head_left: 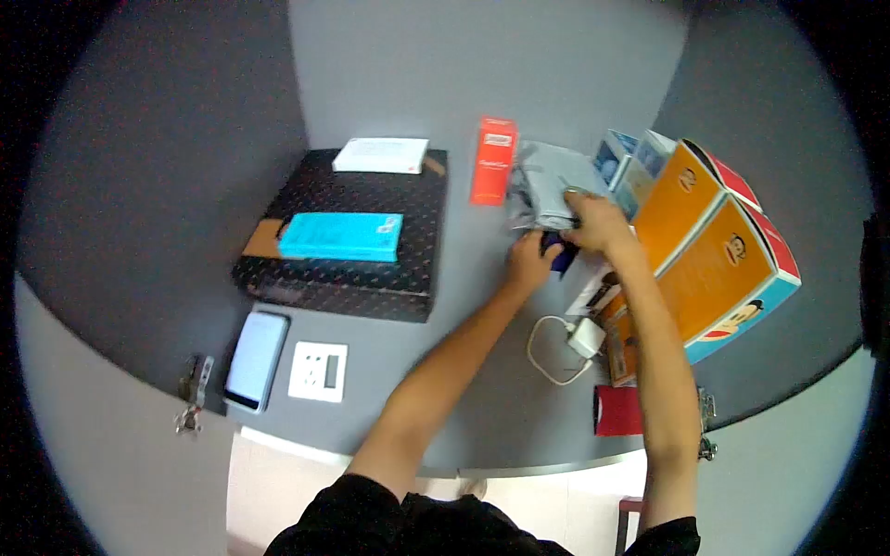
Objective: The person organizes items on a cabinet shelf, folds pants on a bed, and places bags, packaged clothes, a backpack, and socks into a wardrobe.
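Observation:
A grey plastic bag [554,176] lies crumpled at the back of the shelf. My right hand [598,225] is closed at its right front edge, fingers curled over the plastic. Just below it, my left hand [531,263] pinches a dark blue piece [563,254], which touches the front of the bag. What this dark piece is I cannot make out, as both hands partly cover it. An upright red-orange box [494,160] stands to the left of the bag.
Orange boxes [709,269] stand on the right beside pale blue boxes [616,157]. Nearer are a white charger [586,337] with cable and a red item [617,410]. At left, a black patterned box [371,296] carries a blue box [343,236] and a white box [382,155]; a phone [257,360] and wall socket [318,372] lie in front.

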A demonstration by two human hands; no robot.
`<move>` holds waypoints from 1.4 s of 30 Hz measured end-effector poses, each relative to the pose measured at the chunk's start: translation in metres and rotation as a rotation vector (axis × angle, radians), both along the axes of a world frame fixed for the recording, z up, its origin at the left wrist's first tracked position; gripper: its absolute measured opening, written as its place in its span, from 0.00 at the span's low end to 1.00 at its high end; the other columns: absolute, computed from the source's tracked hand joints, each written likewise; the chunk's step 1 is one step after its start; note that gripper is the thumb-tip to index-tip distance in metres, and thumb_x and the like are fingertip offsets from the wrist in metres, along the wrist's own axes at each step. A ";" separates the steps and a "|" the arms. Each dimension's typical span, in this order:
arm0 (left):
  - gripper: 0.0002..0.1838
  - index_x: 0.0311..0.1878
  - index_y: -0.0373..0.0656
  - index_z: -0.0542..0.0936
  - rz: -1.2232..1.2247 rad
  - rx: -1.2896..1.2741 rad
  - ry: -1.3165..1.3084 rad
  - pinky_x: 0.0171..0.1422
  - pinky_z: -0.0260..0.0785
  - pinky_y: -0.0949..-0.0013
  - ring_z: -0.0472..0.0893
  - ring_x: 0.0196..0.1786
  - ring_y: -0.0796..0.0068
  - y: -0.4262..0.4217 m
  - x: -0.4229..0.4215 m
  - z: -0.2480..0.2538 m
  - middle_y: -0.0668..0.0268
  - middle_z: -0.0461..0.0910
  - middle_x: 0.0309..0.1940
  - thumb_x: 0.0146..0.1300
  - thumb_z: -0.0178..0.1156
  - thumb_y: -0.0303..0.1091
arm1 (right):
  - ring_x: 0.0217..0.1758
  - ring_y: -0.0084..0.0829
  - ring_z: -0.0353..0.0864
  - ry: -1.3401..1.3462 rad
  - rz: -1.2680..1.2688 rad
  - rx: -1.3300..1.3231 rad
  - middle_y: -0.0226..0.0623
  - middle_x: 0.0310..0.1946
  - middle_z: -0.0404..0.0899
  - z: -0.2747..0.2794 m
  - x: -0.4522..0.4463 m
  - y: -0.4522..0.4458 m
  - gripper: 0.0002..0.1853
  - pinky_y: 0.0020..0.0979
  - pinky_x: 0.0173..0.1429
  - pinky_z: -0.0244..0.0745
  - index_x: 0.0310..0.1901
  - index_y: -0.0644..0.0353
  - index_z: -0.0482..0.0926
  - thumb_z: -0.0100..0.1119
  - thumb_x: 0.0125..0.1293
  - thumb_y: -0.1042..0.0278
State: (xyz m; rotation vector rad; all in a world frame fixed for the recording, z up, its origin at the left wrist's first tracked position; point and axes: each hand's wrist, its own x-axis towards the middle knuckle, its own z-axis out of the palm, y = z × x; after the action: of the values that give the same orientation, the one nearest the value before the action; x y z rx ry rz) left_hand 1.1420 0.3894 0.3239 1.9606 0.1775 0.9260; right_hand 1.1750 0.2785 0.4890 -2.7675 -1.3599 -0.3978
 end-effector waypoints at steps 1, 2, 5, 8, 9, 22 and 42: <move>0.24 0.51 0.38 0.75 -0.003 0.028 0.047 0.49 0.72 0.53 0.80 0.44 0.46 0.002 -0.010 0.010 0.50 0.81 0.42 0.56 0.66 0.43 | 0.57 0.51 0.74 -0.031 0.063 0.040 0.53 0.55 0.73 0.000 0.001 -0.004 0.33 0.45 0.58 0.72 0.55 0.55 0.74 0.71 0.46 0.55; 0.26 0.52 0.37 0.74 0.027 0.045 0.379 0.51 0.72 0.52 0.80 0.47 0.45 -0.003 -0.033 0.036 0.49 0.81 0.43 0.55 0.66 0.44 | 0.61 0.51 0.70 -0.025 -0.031 0.051 0.53 0.56 0.72 0.010 -0.018 -0.001 0.34 0.43 0.62 0.68 0.58 0.57 0.72 0.70 0.47 0.55; 0.29 0.54 0.36 0.74 -0.213 0.392 0.521 0.53 0.72 0.51 0.79 0.47 0.44 0.003 -0.087 0.042 0.47 0.80 0.43 0.54 0.66 0.47 | 0.64 0.51 0.68 -0.082 0.035 0.170 0.53 0.58 0.71 0.029 -0.059 0.009 0.34 0.40 0.67 0.64 0.59 0.60 0.72 0.68 0.51 0.56; 0.30 0.56 0.39 0.73 -0.194 0.500 0.342 0.54 0.71 0.50 0.79 0.47 0.44 0.001 -0.158 0.064 0.46 0.80 0.44 0.56 0.64 0.48 | 0.63 0.51 0.69 0.015 0.381 0.295 0.52 0.58 0.70 0.024 -0.088 0.045 0.30 0.40 0.66 0.64 0.59 0.60 0.72 0.65 0.55 0.58; 0.30 0.56 0.39 0.73 -0.182 0.499 0.345 0.54 0.71 0.50 0.79 0.47 0.44 0.003 -0.182 0.069 0.46 0.80 0.44 0.56 0.64 0.48 | 0.62 0.50 0.69 0.167 0.563 0.315 0.52 0.58 0.70 0.021 -0.103 0.063 0.28 0.40 0.66 0.65 0.58 0.60 0.72 0.63 0.57 0.59; 0.33 0.63 0.38 0.68 0.489 0.739 0.526 0.71 0.54 0.46 0.64 0.66 0.39 0.184 -0.303 0.110 0.45 0.67 0.62 0.58 0.62 0.47 | 0.62 0.60 0.65 0.240 0.639 0.221 0.59 0.62 0.64 -0.049 -0.152 0.178 0.29 0.49 0.66 0.64 0.63 0.49 0.69 0.62 0.59 0.59; 0.28 0.68 0.48 0.65 0.321 0.812 0.570 0.73 0.53 0.48 0.67 0.64 0.42 0.305 -0.172 0.088 0.51 0.64 0.67 0.63 0.55 0.35 | 0.74 0.60 0.43 0.242 0.280 0.233 0.54 0.72 0.47 -0.075 -0.048 0.246 0.29 0.55 0.73 0.43 0.69 0.32 0.62 0.52 0.66 0.48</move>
State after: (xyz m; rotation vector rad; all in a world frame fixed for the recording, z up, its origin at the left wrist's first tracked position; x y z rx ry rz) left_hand 0.9703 0.6945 0.4115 2.9979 0.5135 0.6499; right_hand 1.1269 0.5246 0.4140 -2.3100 -1.5009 -0.1873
